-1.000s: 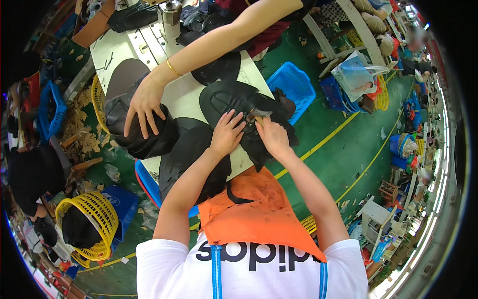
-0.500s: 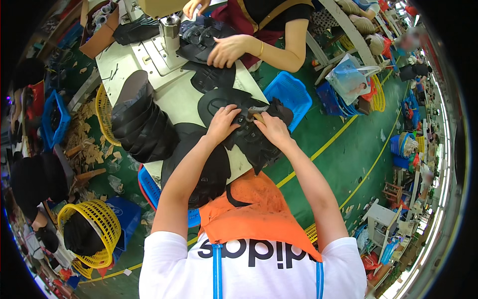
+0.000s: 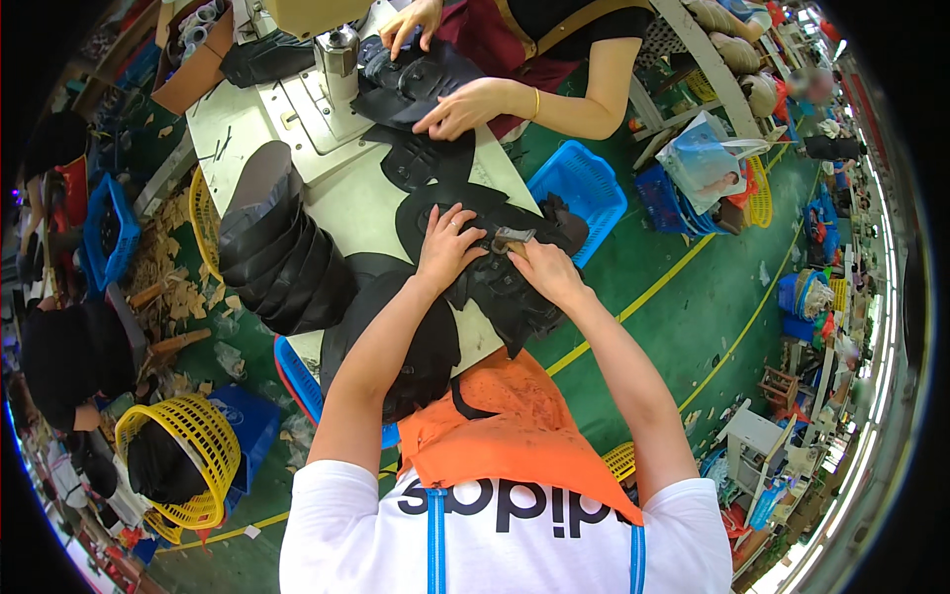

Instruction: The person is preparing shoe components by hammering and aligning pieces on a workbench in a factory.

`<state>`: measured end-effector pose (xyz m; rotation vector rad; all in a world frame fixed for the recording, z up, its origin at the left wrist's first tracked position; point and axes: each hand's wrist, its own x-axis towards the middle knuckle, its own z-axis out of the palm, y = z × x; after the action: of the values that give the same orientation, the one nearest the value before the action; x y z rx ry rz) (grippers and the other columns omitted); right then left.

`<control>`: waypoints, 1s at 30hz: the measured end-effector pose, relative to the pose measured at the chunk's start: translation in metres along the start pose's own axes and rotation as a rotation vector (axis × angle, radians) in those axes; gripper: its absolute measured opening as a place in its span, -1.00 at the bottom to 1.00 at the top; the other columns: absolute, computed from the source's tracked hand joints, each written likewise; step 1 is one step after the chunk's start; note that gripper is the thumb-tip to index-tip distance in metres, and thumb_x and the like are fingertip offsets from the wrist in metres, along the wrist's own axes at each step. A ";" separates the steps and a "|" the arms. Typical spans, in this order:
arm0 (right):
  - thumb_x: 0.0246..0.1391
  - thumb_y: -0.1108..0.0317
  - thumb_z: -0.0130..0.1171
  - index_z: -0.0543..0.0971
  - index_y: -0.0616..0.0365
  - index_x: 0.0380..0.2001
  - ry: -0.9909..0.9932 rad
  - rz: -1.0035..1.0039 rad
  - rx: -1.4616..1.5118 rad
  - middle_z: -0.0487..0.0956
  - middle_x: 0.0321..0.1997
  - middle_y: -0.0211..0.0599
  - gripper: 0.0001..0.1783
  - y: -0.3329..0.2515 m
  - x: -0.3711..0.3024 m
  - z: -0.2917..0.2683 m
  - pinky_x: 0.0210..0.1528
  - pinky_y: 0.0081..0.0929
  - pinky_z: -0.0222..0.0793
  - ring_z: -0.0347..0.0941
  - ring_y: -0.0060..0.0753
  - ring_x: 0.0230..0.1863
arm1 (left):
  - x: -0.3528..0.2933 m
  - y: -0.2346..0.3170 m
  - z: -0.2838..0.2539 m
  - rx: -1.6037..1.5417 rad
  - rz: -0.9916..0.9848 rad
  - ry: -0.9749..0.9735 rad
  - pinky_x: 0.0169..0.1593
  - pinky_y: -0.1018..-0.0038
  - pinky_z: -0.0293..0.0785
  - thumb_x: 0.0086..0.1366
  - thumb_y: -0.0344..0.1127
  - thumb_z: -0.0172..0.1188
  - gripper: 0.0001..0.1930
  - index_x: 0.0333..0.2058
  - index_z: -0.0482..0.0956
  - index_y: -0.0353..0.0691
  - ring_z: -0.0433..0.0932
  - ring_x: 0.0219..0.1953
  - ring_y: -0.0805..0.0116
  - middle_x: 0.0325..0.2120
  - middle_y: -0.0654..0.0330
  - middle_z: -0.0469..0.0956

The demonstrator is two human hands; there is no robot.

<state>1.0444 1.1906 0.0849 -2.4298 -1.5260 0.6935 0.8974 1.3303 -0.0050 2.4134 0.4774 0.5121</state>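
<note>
My left hand (image 3: pixel 450 247) lies on black shoe-upper-like pieces (image 3: pixel 416 210) at the table's near right corner, fingers stretched out. My right hand (image 3: pixel 547 269) is closed round the short handle of a hammer (image 3: pixel 514 237). Its metal head rests over or just above the black pieces, close to my left fingertips; whether it touches them I cannot tell. More black pieces (image 3: pixel 505 297) with small openings spread under and below both hands. Beneath my left forearm sits another black pile (image 3: pixel 396 342). A tall stack of curved black pieces (image 3: pixel 282 247) leans at the table's left.
Across the white table (image 3: pixel 346 203), a co-worker's hands (image 3: pixel 470 107) work on a black piece (image 3: pixel 421 79) beside a sewing machine (image 3: pixel 337 64). A blue basket (image 3: pixel 579 193) adjoins the table's right edge. Yellow baskets (image 3: pixel 213 455) and scraps (image 3: pixel 178 327) lie on the left floor.
My left hand has shifted slightly up, its fingers more spread. My right hand keeps the hammer. The co-worker's far hand has come down onto the black piece by the machine.
</note>
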 end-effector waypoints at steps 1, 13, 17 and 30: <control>0.12 0.18 0.09 0.40 0.26 -0.30 -0.013 0.006 0.008 0.55 -0.52 0.09 -0.68 0.000 0.000 -0.002 -0.36 0.00 0.44 0.51 0.18 -0.40 | 0.001 0.003 -0.002 -0.001 -0.005 -0.005 0.31 0.01 -0.04 -0.01 -0.20 0.35 -0.69 -0.24 0.59 -0.02 0.19 0.24 0.15 -0.01 0.26 0.39; 0.10 0.12 0.10 0.41 0.20 -0.35 0.122 0.004 -0.155 0.56 -0.56 0.03 -0.67 -0.003 -0.007 0.013 -0.41 -0.04 0.46 0.53 0.13 -0.46 | -0.015 0.029 -0.052 0.075 -0.058 -0.118 0.28 -0.05 -0.02 -0.08 -0.11 0.38 -0.41 -0.02 0.43 -0.01 0.12 0.28 0.10 0.15 0.20 0.27; 0.10 0.11 0.11 0.41 0.17 -0.34 0.214 -0.017 -0.004 0.55 -0.54 -0.08 -0.68 -0.006 -0.033 0.013 -0.45 -0.08 0.41 0.52 0.06 -0.45 | -0.092 0.039 -0.142 0.140 -0.130 -0.452 0.31 -0.10 -0.11 -0.25 0.01 0.44 -0.16 0.10 0.38 -0.03 -0.01 0.32 -0.12 0.25 0.06 0.14; 0.07 0.13 0.15 0.55 0.24 -0.21 0.347 0.280 0.558 0.55 -0.47 0.08 -0.62 -0.013 -0.156 0.094 -0.37 -0.17 0.37 0.49 0.13 -0.39 | -0.132 0.051 -0.173 -0.297 -0.310 -0.290 -0.28 0.42 0.49 0.17 -0.31 0.21 -0.78 -0.23 0.61 -0.27 0.61 -0.40 0.18 -0.44 0.00 0.59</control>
<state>0.9323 1.0498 0.0528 -2.1883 -0.7451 0.6000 0.7139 1.3187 0.1218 2.0357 0.5874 0.0865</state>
